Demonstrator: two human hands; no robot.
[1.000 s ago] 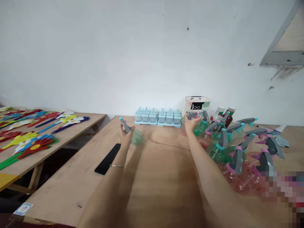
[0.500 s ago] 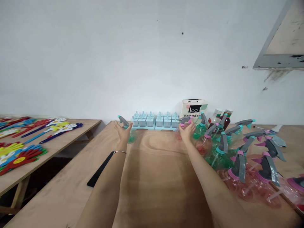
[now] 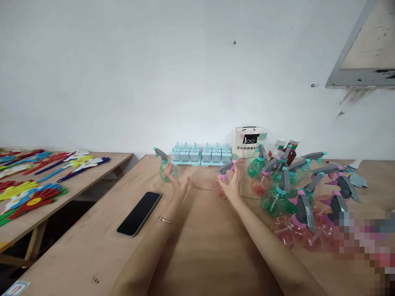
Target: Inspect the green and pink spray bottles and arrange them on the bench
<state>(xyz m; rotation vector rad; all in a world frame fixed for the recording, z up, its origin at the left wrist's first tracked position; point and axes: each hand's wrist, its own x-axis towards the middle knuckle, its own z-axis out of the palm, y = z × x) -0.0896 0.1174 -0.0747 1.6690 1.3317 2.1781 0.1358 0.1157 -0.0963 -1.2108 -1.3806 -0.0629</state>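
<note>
My left hand [image 3: 178, 185] is open, its fingers apart and slightly blurred, just right of a green spray bottle [image 3: 165, 167] with a grey trigger head. That bottle stands upright on the wooden table [image 3: 197, 246]. Around the neck of a pink spray bottle [image 3: 222, 176] my right hand [image 3: 232, 183] is closed; its body is partly smeared by motion. More spray bottles, such as a green one [image 3: 274, 202] and a pink one [image 3: 298, 230], crowd the right side of the table, close to my right forearm.
Light-blue ice-pop moulds [image 3: 200, 156] line the wall beside a printed paper bag [image 3: 249, 144]. A black phone [image 3: 139, 213] lies left of my left forearm. Colourful hand-shaped clappers [image 3: 33, 201] cover another table at left. Dark bottles [image 3: 291, 154] stand behind the sprayers.
My left hand has let go of the green spray bottle and moved right, uncovering the phone. My right hand has brought the pink spray bottle left and nearer to me.
</note>
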